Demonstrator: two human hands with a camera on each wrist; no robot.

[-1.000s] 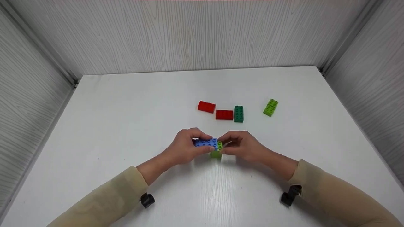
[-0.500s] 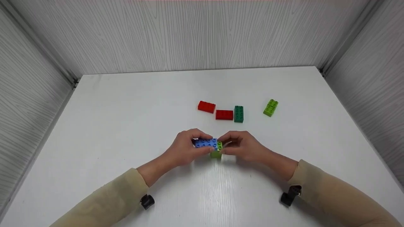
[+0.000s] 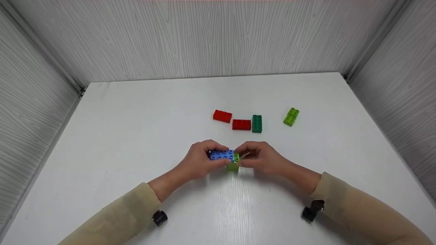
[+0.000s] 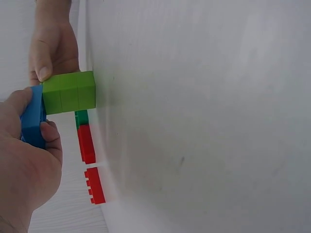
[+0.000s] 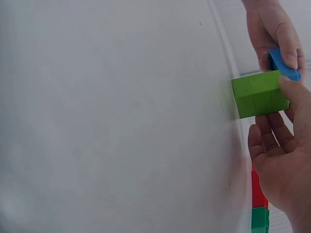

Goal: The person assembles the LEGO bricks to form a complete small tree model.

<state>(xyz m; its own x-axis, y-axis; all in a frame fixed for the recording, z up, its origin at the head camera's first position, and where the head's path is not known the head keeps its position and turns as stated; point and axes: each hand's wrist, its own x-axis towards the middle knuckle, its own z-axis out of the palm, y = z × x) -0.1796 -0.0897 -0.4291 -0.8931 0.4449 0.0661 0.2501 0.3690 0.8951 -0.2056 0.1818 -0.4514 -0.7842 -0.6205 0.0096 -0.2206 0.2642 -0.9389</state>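
A light green brick stack (image 4: 70, 92), three layers high, stands on the table between the hands. Across its top lies a blue studded brick (image 3: 221, 155), sticking out to the left of the stack. My left hand (image 3: 199, 160) pinches the blue brick between thumb and fingers along its long sides. From the other side, my right hand (image 3: 265, 157) pinches the stack near its top, the thumb (image 5: 291, 90) on the front face. Two green studs show beside the blue brick in the head view. The right wrist view shows the remaining fingers of the right hand loosely bent below the stack.
Beyond the hands lie two red bricks (image 3: 222, 116) and a dark green brick (image 3: 257, 123), which sits close beside the nearer red one. Farther right are light green bricks (image 3: 291, 116) placed end to end. Pale panels (image 3: 211, 41) wall the white table (image 3: 136, 112) at the back and sides.
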